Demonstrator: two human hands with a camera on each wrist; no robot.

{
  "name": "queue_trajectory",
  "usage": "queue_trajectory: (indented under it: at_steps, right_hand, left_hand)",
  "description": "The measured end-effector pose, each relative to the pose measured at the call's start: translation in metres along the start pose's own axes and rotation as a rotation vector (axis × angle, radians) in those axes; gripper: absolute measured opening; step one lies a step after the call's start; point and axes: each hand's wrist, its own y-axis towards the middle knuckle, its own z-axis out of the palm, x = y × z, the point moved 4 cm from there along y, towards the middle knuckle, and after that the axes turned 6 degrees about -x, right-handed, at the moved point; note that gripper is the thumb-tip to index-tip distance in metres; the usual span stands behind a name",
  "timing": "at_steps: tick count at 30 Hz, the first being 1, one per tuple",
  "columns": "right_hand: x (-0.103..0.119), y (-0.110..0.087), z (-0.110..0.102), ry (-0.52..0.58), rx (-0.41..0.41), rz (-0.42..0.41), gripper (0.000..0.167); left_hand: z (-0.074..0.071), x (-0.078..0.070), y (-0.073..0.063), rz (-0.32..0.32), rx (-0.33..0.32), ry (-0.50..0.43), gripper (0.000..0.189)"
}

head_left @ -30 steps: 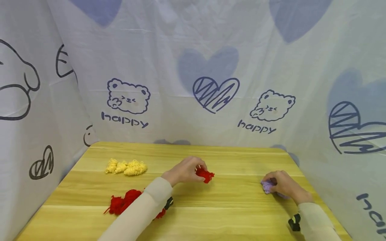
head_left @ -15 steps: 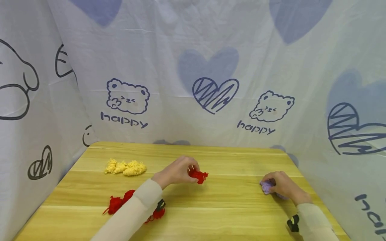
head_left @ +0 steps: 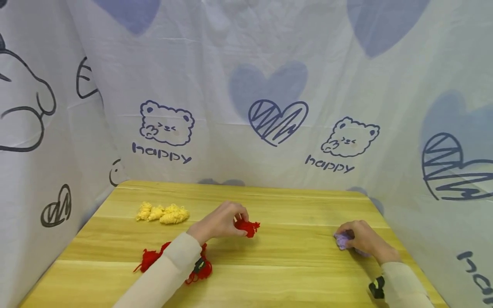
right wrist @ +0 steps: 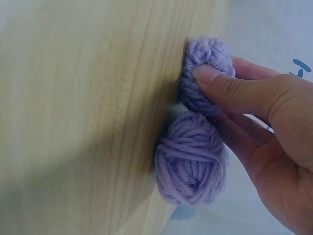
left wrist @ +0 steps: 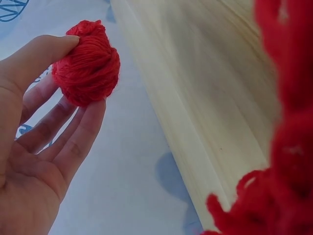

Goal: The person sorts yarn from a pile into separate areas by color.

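Note:
My left hand (head_left: pixel 221 220) pinches a small ball of red yarn (left wrist: pixel 90 66) between thumb and fingertips, above the middle of the table. More red yarn (head_left: pixel 150 259) lies on the table under my left forearm, partly hidden by the sleeve; some of it looms blurred at the right of the left wrist view. At the right side, my right hand (head_left: pixel 363 239) grips a ball of purple yarn (right wrist: pixel 208 73), thumb on top, down at the tabletop. Right beside it rests a second purple yarn ball (right wrist: pixel 193 161), mostly covered by the hand in the head view.
Several small yellow yarn balls (head_left: pixel 163 214) sit in a row at the back left of the wooden table (head_left: pixel 285 265). A white cloth (head_left: pixel 215 128) printed with hearts and bears hangs behind and along both sides.
My left hand has moved left with the red yarn ball, toward the red yarn on the table. My right hand stays where it was, holding the purple ball.

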Motion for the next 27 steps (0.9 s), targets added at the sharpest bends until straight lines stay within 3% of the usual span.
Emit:
queue_trajectory:
  at_steps: [7, 27]
  right_hand:
    - [0.001, -0.001, 0.000, -0.007, -0.004, -0.005, 0.028]
    - [-0.001, 0.000, -0.001, 0.008, 0.002, -0.003, 0.028]
  left_hand:
    - [-0.001, 0.002, -0.007, -0.032, 0.020, -0.003, 0.018]
    - [-0.003, 0.005, -0.022, -0.006, 0.079, 0.009, 0.027]
